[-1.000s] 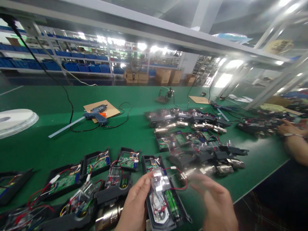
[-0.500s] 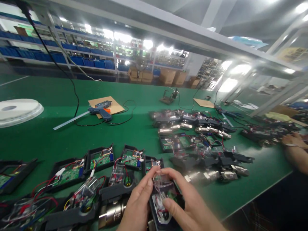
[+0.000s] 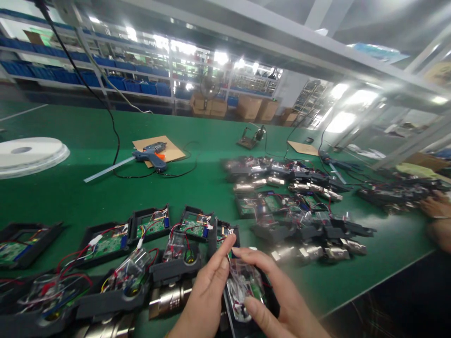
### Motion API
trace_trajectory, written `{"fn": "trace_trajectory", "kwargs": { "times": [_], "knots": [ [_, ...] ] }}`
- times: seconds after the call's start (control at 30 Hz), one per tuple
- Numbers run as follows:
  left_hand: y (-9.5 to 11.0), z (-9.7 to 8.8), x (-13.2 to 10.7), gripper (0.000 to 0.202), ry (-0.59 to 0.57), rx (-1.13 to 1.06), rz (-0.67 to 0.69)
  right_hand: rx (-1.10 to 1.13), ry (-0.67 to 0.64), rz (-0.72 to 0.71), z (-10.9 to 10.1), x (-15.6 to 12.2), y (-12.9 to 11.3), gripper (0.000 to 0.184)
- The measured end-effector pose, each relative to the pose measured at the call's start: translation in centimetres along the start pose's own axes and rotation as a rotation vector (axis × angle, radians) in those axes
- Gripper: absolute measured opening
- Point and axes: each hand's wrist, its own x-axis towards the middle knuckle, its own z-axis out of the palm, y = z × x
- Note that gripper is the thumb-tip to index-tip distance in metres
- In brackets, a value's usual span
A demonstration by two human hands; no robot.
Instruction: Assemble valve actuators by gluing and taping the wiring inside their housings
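A black device housing with a clear plastic cover over wires and a green board lies between my hands. My right hand curves around the cover, its thumb on the near part and its fingers at the far end. Along the housing's left side is my left hand, thumb and fingers pressed together near the thin wires; what they pinch, if anything, is hidden. Just beyond the fingertips sits an open black case with a circuit board.
Several wired housings with metal fittings and open board cases lie to the left. More rows of housings stand at right. A glue gun rests on cardboard; a white reel is far left. Another person's hand is far right.
The view has shifted slightly. My fingertips have come apart a little at the cover's far end, and more of the cover shows between my hands.
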Motion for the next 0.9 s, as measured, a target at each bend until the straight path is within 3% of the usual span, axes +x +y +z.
{"fn": "trace_trajectory", "kwargs": {
  "times": [0.33, 0.5, 0.67, 0.9],
  "knots": [
    [0.2, -0.1, -0.1, 0.048, 0.021, 0.171, 0.046, 0.0, 0.01, -0.058, 0.2, -0.4, 1.0, 0.047],
    [0.4, 0.1, -0.1, 0.045, 0.08, 0.078, 0.037, 0.009, 0.02, -0.086, 0.6, -0.4, 1.5, 0.043],
    [0.8, 0.3, -0.2, 0.057, 0.067, -0.121, -0.013, 0.017, 0.017, -0.083, 0.7, -0.9, 1.6, 0.044],
    [0.5, 0.9, -0.4, 0.043, 0.203, 0.066, 0.066, 0.012, 0.006, -0.258, 0.9, -1.9, 2.5, 0.043]
  ]
}}
